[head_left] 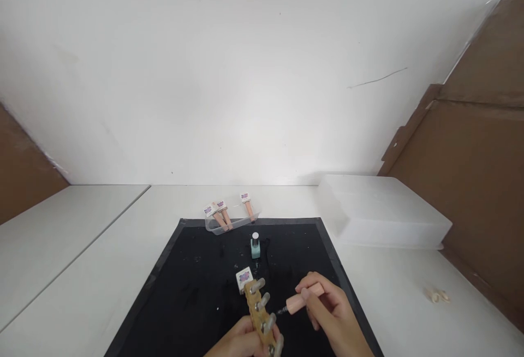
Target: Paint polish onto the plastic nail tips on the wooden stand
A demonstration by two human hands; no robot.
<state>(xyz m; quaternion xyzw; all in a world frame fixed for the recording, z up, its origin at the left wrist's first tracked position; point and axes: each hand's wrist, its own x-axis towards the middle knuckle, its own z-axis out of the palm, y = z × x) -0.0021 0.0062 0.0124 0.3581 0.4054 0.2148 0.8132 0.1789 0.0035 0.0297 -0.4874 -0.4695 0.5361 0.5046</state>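
My left hand grips a wooden nail-tip stand at the bottom of the view. Several clear nail tips stick out from its right side. Between the fingers of my right hand is a pink nail polish brush, its dark bristles pointing left, close to the nail tips; whether they touch, I cannot tell. Just behind the stand sits a white square polish bottle with a purple flower label, partly covered by the stand. Farther back stands a teal polish bottle with a pale-topped dark cap.
A clear tray at the mat's far edge holds several pink-handled polish bottles. The black mat lies on a white table. At right are a translucent plastic box and small beige rings. A white wall rises behind.
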